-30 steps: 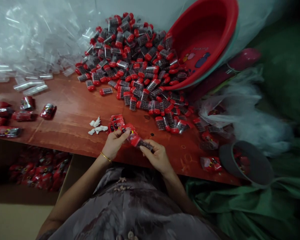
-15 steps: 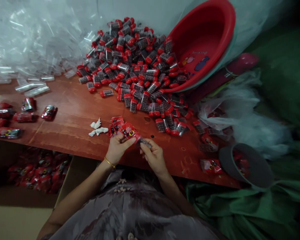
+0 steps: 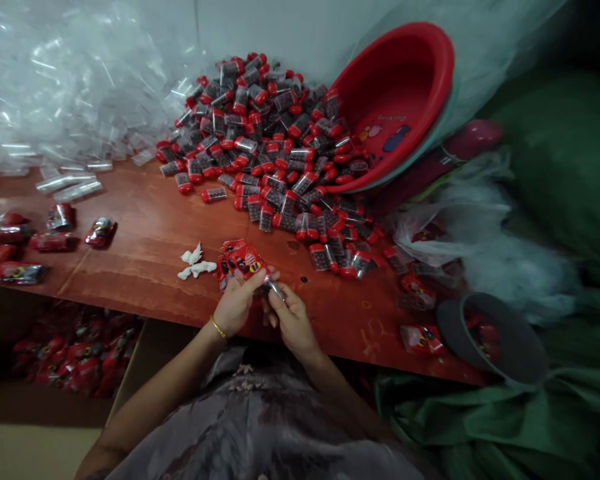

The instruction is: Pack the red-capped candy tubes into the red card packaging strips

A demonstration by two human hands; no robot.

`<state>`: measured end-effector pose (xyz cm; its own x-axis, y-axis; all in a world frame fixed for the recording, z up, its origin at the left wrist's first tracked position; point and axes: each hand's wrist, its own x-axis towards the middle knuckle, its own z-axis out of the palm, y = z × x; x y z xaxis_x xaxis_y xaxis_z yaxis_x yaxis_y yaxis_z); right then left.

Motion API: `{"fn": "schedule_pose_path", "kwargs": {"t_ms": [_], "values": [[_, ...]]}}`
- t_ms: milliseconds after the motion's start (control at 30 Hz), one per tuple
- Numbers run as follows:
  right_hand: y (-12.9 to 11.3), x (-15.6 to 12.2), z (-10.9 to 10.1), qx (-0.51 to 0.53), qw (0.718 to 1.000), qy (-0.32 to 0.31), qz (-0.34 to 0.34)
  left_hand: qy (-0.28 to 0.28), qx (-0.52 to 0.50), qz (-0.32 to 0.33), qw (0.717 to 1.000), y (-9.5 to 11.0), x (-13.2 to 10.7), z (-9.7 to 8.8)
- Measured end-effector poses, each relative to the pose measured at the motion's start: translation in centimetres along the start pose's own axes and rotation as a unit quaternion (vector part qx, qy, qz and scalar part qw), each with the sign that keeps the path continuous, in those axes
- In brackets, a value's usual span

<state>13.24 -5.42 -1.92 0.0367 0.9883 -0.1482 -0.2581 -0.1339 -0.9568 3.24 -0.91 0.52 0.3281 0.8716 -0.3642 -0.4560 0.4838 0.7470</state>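
Observation:
My left hand is closed on a red printed plastic wrapper, thumb on top near its lower end. In my right hand, thumb and fingers pinch a small clear container with dark contents, right at the wrapper's end. Whether the container is partly inside the wrapper I cannot tell. More red wrappers lie just beyond my left hand. Crumpled white pieces sit to their left. Farther back is a large heap of small red-capped containers.
A red basin leans tilted at the heap's right. Clear plastic sleeves pile up at the back left. Wrapped red packs lie on the left, above a carton of more packs. A grey bin stands at the right edge.
My right hand has moved left and slightly down, closer to my left hand, with the container at the wrapper's end. The whole view has shifted slightly.

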Motion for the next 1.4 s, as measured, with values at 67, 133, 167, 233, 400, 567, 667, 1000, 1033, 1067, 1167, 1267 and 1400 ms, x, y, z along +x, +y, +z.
{"fn": "schedule_pose_path", "kwargs": {"t_ms": [67,133,167,233,400,567,667,1000,1033,1067,1167,1267,1400], "values": [[-0.1,0.0,0.0,-0.008,1.0,-0.001,-0.004,-0.022,0.006,-0.004,1.0,-0.4,-0.1,-0.1],[-0.2,0.0,0.0,-0.025,1.0,0.013,-0.01,-0.037,0.02,-0.005,0.999,-0.8,-0.3,-0.1],[-0.2,-0.1,0.0,-0.038,0.999,0.021,-0.016,-0.042,0.024,-0.005,0.999,-1.0,-0.4,-0.2],[-0.2,-0.2,0.0,-0.082,0.995,0.03,-0.04,-0.036,0.022,0.005,0.999,-1.0,-0.5,-0.3],[-0.8,-0.2,-0.2,-0.232,0.967,0.01,-0.107,0.063,0.005,0.058,0.996,0.1,-0.4,-0.3],[-0.5,0.2,-0.3,-0.193,0.978,-0.016,-0.079,0.025,0.041,0.021,0.999,0.4,0.1,-0.3],[0.1,0.3,-0.4,-0.087,0.995,-0.049,-0.024,-0.001,0.058,-0.008,0.998,0.5,0.1,-0.5],[-0.4,0.0,-0.7,-0.093,0.994,-0.029,-0.038,0.005,0.02,-0.001,1.0,-0.6,-0.3,-0.7],[-0.3,0.1,-0.5,-0.106,0.993,-0.017,-0.042,0.003,0.034,-0.004,0.999,-0.8,-0.4,-0.5],[-0.2,0.1,-0.3,-0.116,0.992,-0.005,-0.048,0.002,0.048,-0.007,0.999,-1.0,-0.6,-0.4],[0.0,0.3,0.1,-0.111,0.992,0.006,-0.057,0.012,0.059,0.007,0.998,-1.0,-0.9,-0.3],[-0.2,0.6,0.1,-0.085,0.995,-0.028,-0.044,0.018,0.028,0.032,0.999,-0.4,-1.0,-0.6],[-0.3,1.3,0.8,-0.075,0.996,-0.031,-0.025,0.017,0.017,0.03,0.999,-0.1,-0.9,-0.8]]}}
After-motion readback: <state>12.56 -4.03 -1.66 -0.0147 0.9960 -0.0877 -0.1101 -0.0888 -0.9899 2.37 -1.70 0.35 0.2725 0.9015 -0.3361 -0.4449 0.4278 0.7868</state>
